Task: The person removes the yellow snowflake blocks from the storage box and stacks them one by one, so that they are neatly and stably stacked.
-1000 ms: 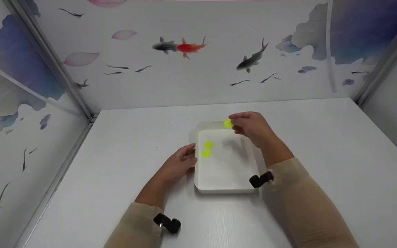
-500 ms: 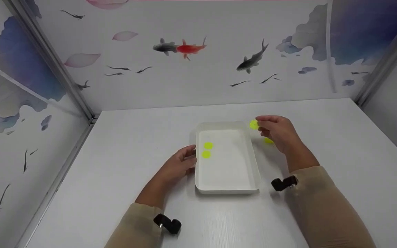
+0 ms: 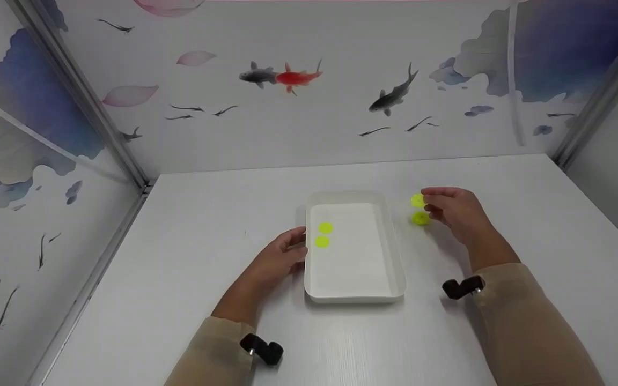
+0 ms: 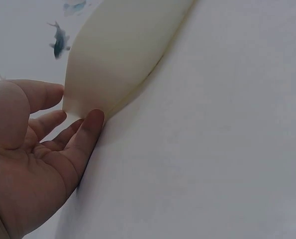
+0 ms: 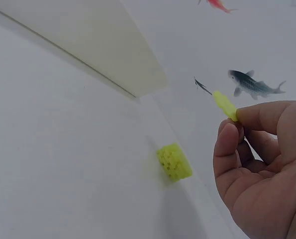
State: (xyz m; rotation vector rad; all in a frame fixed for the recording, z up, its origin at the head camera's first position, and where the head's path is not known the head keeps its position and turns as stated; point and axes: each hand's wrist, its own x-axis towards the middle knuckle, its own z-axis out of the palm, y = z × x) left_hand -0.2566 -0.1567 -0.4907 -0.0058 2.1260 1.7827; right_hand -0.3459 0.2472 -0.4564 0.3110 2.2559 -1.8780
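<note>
My right hand (image 3: 462, 214) pinches a thin neon-yellow disc (image 3: 417, 200) between thumb and fingertips, holding it up right of the tray. Below it on the table stands a small stack of neon-yellow discs (image 5: 174, 162), knobbly at the edges. In the head view two flat yellow discs, a rear disc (image 3: 325, 228) and a front disc (image 3: 322, 242), lie inside a white rectangular tray (image 3: 354, 297), near its left wall. My left hand (image 3: 279, 254) rests at the tray's left side, fingertips and thumb against its outer wall (image 4: 118, 55).
The tray sits mid-table on a white tabletop (image 3: 191, 236). Behind it rises a white back wall (image 3: 314, 134) printed with fish. Another printed panel (image 3: 46, 198) closes the left side, joined by a metal corner post (image 3: 81, 96).
My right hand has carried its yellow disc from over the tray's back edge rightward, to above the yellow stack. My left hand stays at the tray, and the two discs inside keep their places.
</note>
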